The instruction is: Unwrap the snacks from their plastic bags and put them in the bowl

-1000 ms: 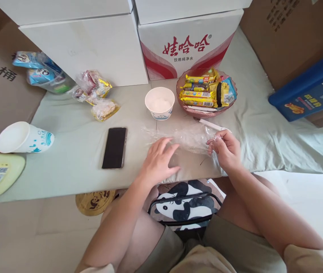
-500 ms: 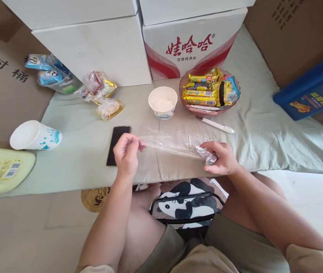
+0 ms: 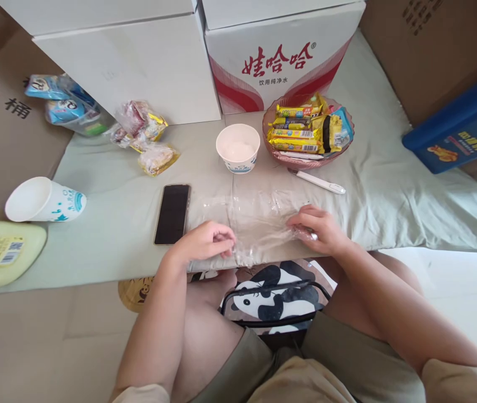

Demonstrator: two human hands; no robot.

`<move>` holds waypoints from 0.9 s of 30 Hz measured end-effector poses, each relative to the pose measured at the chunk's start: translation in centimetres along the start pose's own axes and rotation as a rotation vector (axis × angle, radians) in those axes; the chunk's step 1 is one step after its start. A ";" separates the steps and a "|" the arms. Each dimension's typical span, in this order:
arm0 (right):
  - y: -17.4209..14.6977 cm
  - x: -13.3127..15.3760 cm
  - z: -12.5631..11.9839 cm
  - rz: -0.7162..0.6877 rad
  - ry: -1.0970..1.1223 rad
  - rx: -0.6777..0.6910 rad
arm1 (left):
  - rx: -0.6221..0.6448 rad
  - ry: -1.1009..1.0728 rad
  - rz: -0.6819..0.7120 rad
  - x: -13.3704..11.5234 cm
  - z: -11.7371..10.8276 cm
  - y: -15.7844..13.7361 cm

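A thin, clear plastic bag (image 3: 259, 215) lies loosely spread on the cloth in front of me. At its near left edge is my left hand (image 3: 208, 242), fingers curled inward and closed on the film; the fingertips are partly hidden. My right hand (image 3: 320, 230) grips the bag's bunched right end between thumb and fingers. Left of the bag, a black phone (image 3: 172, 214) lies flat. Behind it stands a paper cup (image 3: 238, 148) with pale, rounded contents. A white utility knife (image 3: 320, 182) rests beyond my right hand.
A pink bowl (image 3: 301, 163) of yellow-wrapped snacks stands against white cartons (image 3: 280, 67). Wrapped snacks (image 3: 150, 134) lie at the back left. A tilted paper cup (image 3: 47, 200) and a pale yellow bottle (image 3: 3, 252) are at left. A blue box (image 3: 456, 129) stands at right.
My left hand has let go of the bag's far left part and moved right and nearer to me, to its near edge. The film has sunk and spread out; the phone is fully uncovered.
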State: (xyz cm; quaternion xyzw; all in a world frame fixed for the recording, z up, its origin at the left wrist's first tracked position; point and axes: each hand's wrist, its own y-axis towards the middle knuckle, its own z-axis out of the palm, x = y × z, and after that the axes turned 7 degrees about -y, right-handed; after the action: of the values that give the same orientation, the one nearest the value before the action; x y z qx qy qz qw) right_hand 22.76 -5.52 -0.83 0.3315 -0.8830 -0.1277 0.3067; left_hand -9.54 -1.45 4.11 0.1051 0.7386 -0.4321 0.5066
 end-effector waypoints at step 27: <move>0.4 0.6 0.3 0.169 -0.105 0.340 | -0.359 -0.320 0.179 -0.3 0.6 2.6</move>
State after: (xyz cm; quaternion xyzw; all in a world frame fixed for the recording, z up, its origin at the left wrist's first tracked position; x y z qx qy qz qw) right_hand 22.02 -5.61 -0.61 0.2964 -0.9312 0.0325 0.2096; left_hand -7.49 -0.29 2.91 0.0086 0.7018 -0.2586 0.6637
